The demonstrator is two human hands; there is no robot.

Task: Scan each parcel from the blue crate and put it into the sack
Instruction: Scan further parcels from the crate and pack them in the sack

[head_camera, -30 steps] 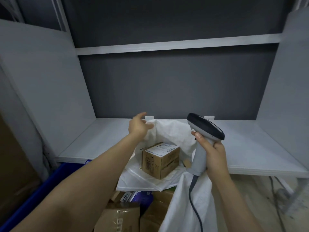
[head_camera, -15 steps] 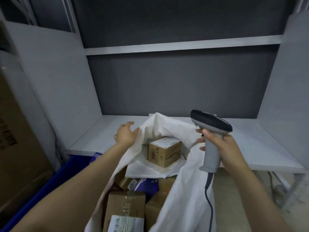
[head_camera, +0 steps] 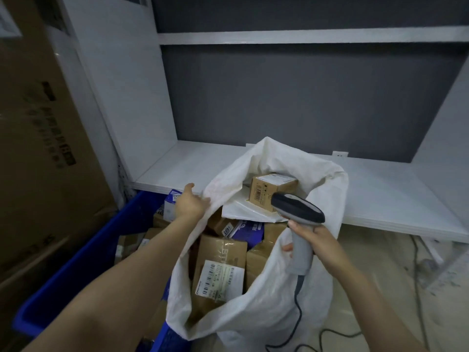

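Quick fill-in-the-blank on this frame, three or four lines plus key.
The right hand grips the barcode scanner by its ___.
The left hand touches the rim of the ___ sack.
The crate beside the sack is ___.
The small cardboard box lies ___ the sack.
Missing: handle; white; blue; inside.

**Head view.** Single view from a wide-angle camera worn on the head, facing forward and tilted down. Both forearms (head_camera: 121, 288) enter from the lower edge, close to the lens. The sack (head_camera: 266, 313) and scanner (head_camera: 298, 212) sit at near centre, the blue crate (head_camera: 83, 265) lower left, the white shelf (head_camera: 380, 194) and grey back panel (head_camera: 304, 102) beyond.
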